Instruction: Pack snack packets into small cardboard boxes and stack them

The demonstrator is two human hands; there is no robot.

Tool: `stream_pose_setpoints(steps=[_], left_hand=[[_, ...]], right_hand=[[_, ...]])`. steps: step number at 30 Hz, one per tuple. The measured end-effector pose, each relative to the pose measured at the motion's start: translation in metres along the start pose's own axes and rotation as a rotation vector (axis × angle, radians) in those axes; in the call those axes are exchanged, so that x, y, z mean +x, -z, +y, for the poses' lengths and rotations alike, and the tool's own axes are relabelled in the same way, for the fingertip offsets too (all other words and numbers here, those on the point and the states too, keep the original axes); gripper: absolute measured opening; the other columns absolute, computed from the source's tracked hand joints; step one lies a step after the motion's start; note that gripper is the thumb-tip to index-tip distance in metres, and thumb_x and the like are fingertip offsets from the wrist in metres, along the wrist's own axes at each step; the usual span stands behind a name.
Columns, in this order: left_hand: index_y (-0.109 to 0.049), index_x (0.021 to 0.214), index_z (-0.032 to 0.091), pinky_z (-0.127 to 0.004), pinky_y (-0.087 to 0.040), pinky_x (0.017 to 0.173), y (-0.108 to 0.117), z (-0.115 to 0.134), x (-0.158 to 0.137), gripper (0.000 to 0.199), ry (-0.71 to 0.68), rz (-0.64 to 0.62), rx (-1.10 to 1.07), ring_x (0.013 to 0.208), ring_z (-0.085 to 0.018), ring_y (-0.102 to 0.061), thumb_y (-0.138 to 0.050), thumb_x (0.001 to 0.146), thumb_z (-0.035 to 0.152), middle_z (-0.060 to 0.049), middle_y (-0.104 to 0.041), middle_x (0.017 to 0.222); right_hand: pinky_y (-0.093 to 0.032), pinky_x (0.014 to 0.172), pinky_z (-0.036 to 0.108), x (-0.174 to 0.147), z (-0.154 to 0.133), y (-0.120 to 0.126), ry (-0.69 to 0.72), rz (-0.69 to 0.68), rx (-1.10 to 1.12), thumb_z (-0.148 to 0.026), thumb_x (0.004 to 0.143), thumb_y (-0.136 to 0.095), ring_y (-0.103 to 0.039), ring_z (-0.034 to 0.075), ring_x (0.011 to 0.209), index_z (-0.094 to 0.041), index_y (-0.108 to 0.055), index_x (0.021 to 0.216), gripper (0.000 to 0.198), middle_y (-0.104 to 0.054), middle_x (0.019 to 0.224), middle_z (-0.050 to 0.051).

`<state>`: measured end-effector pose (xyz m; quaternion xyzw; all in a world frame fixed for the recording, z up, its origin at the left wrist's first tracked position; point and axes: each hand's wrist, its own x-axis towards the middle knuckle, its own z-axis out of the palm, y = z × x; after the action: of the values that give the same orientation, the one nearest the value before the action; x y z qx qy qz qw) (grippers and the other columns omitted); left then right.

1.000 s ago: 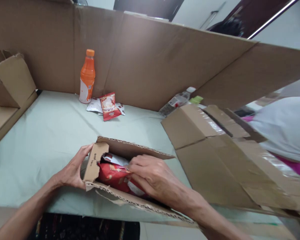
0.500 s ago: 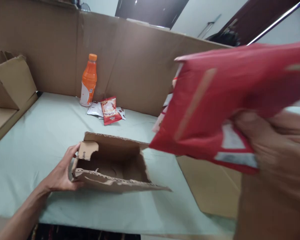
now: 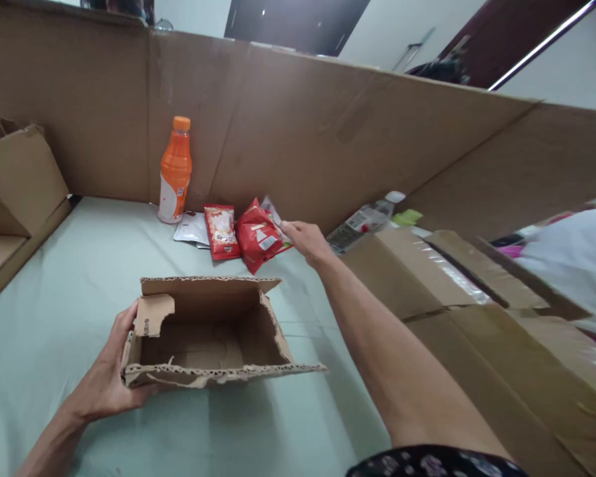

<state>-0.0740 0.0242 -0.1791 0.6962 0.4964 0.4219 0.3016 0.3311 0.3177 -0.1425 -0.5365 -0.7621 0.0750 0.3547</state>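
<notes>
My left hand (image 3: pixel 110 371) grips the left end of a small open cardboard box (image 3: pixel 203 298), thumb and fingers around its corner. Nothing lies inside the box. Beyond it, my right hand (image 3: pixel 305 240) pinches the right edge of a red snack bag (image 3: pixel 258 235). That bag touches the cloth-covered table near the back wall, next to a small red packet (image 3: pixel 222 232). Partly under the small packet is a white packet (image 3: pixel 191 227). An orange drink bottle (image 3: pixel 175 165) stands upright behind them.
A cardboard wall (image 3: pixel 298 126) runs along the back. Large cardboard boxes (image 3: pixel 422 265) with raised flaps fill the right side, and a clear plastic bottle (image 3: pixel 362 225) leans behind them. Another cardboard piece (image 3: pixel 24 179) stands at far left.
My right hand has carried the red bag from close in front of the camera at right to the back of the table, beside the small red packet. My left hand still holds the box.
</notes>
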Motion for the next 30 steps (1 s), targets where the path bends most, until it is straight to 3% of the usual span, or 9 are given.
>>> stream_pose_setpoints(steps=[3,7,10,13,18,21,24,28,30], left_hand=[[-0.012,0.167,0.035,-0.055,-0.046,0.119,-0.001,-0.001,-0.002,0.113,0.018,-0.013,-0.004,0.148,-0.041,-0.043,-0.082,0.078,0.033,-0.014,-0.032,0.166],[-0.016,0.167,0.032,-0.055,-0.044,0.120,-0.005,-0.001,-0.004,0.115,0.037,-0.020,-0.082,0.148,-0.041,-0.041,-0.083,0.074,0.035,-0.013,-0.032,0.166],[-0.018,0.167,0.030,-0.055,-0.048,0.114,-0.004,0.002,-0.007,0.117,0.060,-0.016,-0.130,0.145,-0.041,-0.044,-0.084,0.072,0.046,-0.015,-0.033,0.165],[-0.020,0.167,0.029,-0.057,-0.046,0.115,0.006,0.007,-0.015,0.118,0.129,0.061,-0.111,0.145,-0.041,-0.044,-0.085,0.072,0.054,-0.015,-0.037,0.163],[-0.028,0.163,0.029,-0.056,-0.050,0.112,0.048,0.006,-0.028,0.112,0.265,0.404,0.045,0.142,-0.040,-0.050,-0.085,0.072,0.062,-0.014,-0.043,0.162],[-0.040,0.154,0.024,-0.052,-0.060,0.099,0.081,0.008,-0.036,0.106,0.320,0.632,0.183,0.124,-0.037,-0.065,-0.086,0.068,0.065,-0.015,-0.058,0.147],[-0.045,0.144,0.021,-0.051,-0.063,0.095,0.114,0.018,-0.047,0.093,0.365,0.869,0.379,0.115,-0.033,-0.070,-0.086,0.071,0.062,-0.010,-0.067,0.133],[-0.024,0.154,0.026,-0.057,-0.053,0.109,0.158,0.026,-0.057,0.090,0.348,1.059,0.588,0.145,-0.035,-0.049,-0.076,0.087,0.058,-0.004,-0.049,0.156],[-0.009,0.159,0.023,-0.062,-0.048,0.113,0.178,0.019,-0.054,0.093,0.358,1.021,0.665,0.156,-0.041,-0.031,-0.064,0.094,0.061,-0.010,-0.032,0.168]], right_hand=[[-0.056,0.076,0.032,-0.019,0.009,-0.015,-0.215,0.086,0.094,-0.056,0.093,-0.053,-0.071,0.024,0.095,-0.016,-0.070,0.113,0.048,-0.076,0.113,0.015],[-0.056,0.096,0.044,-0.055,0.007,-0.026,-0.370,0.204,0.249,-0.059,0.085,-0.051,-0.063,0.031,0.127,-0.013,-0.050,0.143,0.074,-0.053,0.152,0.024],[-0.051,0.107,0.049,-0.084,-0.004,-0.035,-0.440,0.246,0.344,-0.062,0.075,-0.059,-0.059,0.034,0.133,-0.014,-0.048,0.145,0.085,-0.051,0.154,0.024],[-0.050,0.106,0.054,-0.119,-0.013,-0.050,-0.507,0.259,0.396,-0.066,0.069,-0.063,-0.058,0.039,0.133,-0.017,-0.051,0.141,0.088,-0.055,0.149,0.022],[-0.053,0.100,0.057,-0.171,-0.005,-0.072,-0.520,0.181,0.375,-0.063,0.066,-0.063,-0.062,0.041,0.126,-0.017,-0.060,0.126,0.076,-0.058,0.145,0.024],[-0.054,0.101,0.056,-0.183,0.001,-0.077,-0.454,0.180,0.303,-0.062,0.070,-0.060,-0.063,0.041,0.126,-0.018,-0.066,0.114,0.063,-0.057,0.146,0.024],[-0.054,0.102,0.057,-0.185,0.003,-0.078,-0.421,0.146,0.250,-0.063,0.071,-0.058,-0.063,0.041,0.125,-0.020,-0.068,0.108,0.057,-0.059,0.143,0.022],[-0.054,0.101,0.058,-0.187,0.005,-0.078,-0.386,0.104,0.190,-0.064,0.073,-0.054,-0.064,0.041,0.122,-0.021,-0.068,0.106,0.056,-0.059,0.143,0.022],[-0.054,0.102,0.060,-0.189,0.009,-0.080,-0.364,0.094,0.160,-0.064,0.072,-0.053,-0.063,0.042,0.123,-0.019,-0.067,0.105,0.057,-0.060,0.141,0.023]])
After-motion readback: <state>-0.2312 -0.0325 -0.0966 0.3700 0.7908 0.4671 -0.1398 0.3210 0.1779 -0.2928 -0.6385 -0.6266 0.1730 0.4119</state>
